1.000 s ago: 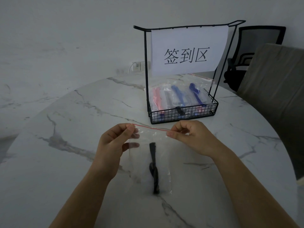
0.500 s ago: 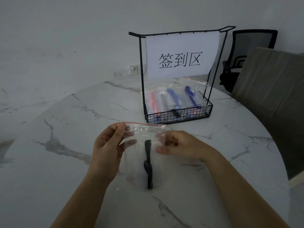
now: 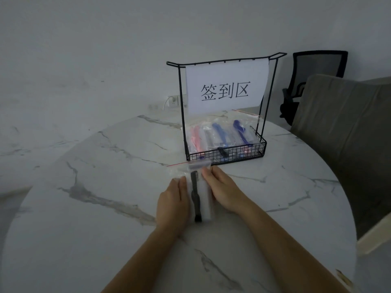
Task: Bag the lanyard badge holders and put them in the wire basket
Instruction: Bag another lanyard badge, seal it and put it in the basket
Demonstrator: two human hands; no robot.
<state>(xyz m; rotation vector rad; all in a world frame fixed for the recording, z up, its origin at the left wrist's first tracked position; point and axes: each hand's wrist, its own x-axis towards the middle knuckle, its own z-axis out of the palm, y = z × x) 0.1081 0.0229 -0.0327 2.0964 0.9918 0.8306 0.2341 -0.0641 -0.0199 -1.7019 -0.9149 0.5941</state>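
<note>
The left hand (image 3: 173, 200) and right hand (image 3: 223, 190) press fairly straight fingers against the 9 and 3 o'clock edges of the bagged black lanyard (image 3: 195, 196), likely narrowing it for the wire basket (image 3: 226, 160) at 12 o'clock.

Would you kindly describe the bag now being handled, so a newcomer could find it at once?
On the round marble table, look just in front of the wire basket with the paper sign. There a clear zip bag lies between the left hand and right hand. Unlike the bags in the basket, with red and blue lanyards, it holds a black lanyard.
</note>
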